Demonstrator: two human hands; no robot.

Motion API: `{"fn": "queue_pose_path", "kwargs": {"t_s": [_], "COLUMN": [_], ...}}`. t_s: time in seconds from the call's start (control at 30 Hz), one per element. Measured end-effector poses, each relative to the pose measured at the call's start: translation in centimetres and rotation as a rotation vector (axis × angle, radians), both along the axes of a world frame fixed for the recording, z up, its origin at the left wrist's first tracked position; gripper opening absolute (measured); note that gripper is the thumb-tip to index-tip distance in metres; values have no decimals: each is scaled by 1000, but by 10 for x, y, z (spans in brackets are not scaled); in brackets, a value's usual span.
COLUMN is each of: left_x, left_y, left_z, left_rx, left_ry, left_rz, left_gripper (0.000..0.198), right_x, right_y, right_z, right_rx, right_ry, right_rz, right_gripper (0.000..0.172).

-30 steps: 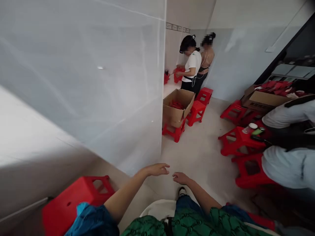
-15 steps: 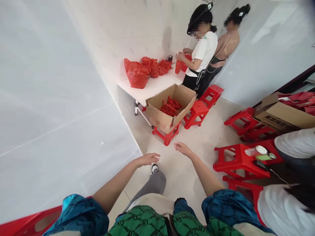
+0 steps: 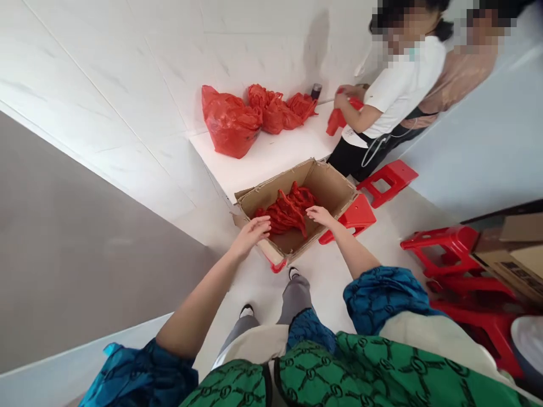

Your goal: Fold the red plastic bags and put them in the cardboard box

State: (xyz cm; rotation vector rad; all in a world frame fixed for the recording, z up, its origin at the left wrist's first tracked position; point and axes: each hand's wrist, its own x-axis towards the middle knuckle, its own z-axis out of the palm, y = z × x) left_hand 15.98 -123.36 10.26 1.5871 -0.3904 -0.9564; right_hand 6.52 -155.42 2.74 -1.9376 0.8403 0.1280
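"What do you have on the head camera?"

"I'm looking down into a cardboard box [image 3: 333,189], and on its floor I see the red bundles [image 3: 285,213] heaped together, twisted and knotted. Part of a red stool [image 3: 278,265] shows beneath the box's near corner."

"And the hands?"

"Well apart from each other, fingers loosely spread. I have the left hand [image 3: 251,233] at the box's near left rim, fingertips pointing in toward the heap. The right hand [image 3: 321,216] reaches over the opposite side, its fingertips just beside the bundles. From this angle I can't tell whether either one is touching anything."

"What stands behind the box?"

"A white counter [image 3: 250,169]. I see a large red bag [image 3: 231,124] at its left end, then smaller red bags [image 3: 278,113] bunched beside it, and a dark container [image 3: 315,91] by the wall."

"Anyone nearby?"

"A co-worker in a white shirt [image 3: 405,76] at the counter's right end, both hands on a red item [image 3: 337,120]. I see a second person [image 3: 464,79] just behind, partly hidden."

"And to the right?"

"More red stools [image 3: 392,180], plus another box [image 3: 513,257] at the edge of my view."
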Motion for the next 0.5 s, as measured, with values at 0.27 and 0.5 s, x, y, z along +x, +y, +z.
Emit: {"fn": "queue_pose_path", "kwargs": {"t_s": [0.27,0.5], "left_x": [80,95], "left_y": [-168,-164], "left_z": [-160,-267], "left_rx": [591,917], "left_ry": [86,124], "left_rz": [500,590], "left_gripper": [77,118], "right_x": [126,166], "right_y": [-144,-206], "right_z": [-138,-223], "right_rx": [-212,-202], "right_ry": [305,397], "right_rz": [4,155], "right_gripper": [40,85]}}
